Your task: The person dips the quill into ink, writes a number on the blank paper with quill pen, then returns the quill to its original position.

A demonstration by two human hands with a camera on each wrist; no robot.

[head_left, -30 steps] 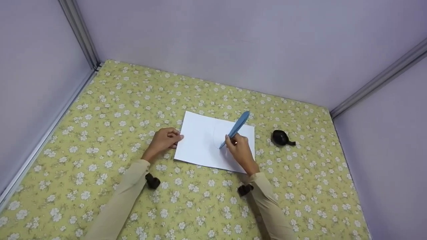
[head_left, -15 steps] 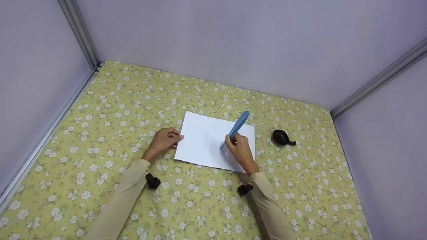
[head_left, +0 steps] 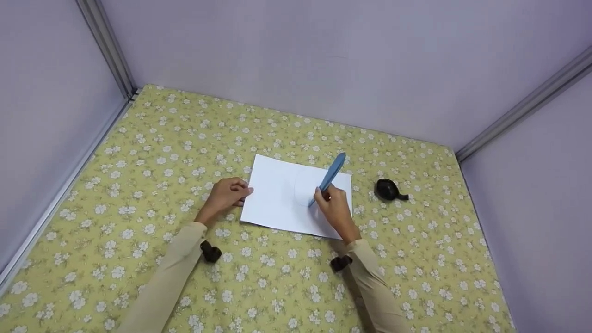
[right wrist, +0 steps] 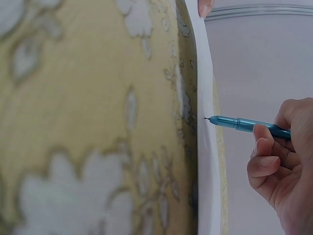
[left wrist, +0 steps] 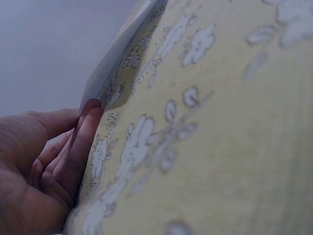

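"What's in the right hand (head_left: 336,208)?"

"A blue pen (head_left: 335,167). The fingers and thumb are curled in around it, and it slants toward the upper right of the head view."

"Is it touching anything?"

"Yes, in the right wrist view its dark tip meets the white paper (head_left: 273,189), which lies at the middle of the head view, a little tilted."

"And the left hand (head_left: 225,193)?"

"It's at the paper's left edge. The left wrist view shows the edge pinched, thumb above and fingers beneath."

"Any marks on the sheet?"

"A faint curved line (head_left: 295,189), just left of the pen tip."

"What's that at the right of the head view?"

"A black rounded object (head_left: 386,189) with a narrow stub toward the lower right. It rests on the yellow-green floral cloth (head_left: 138,175), apart from the paper."
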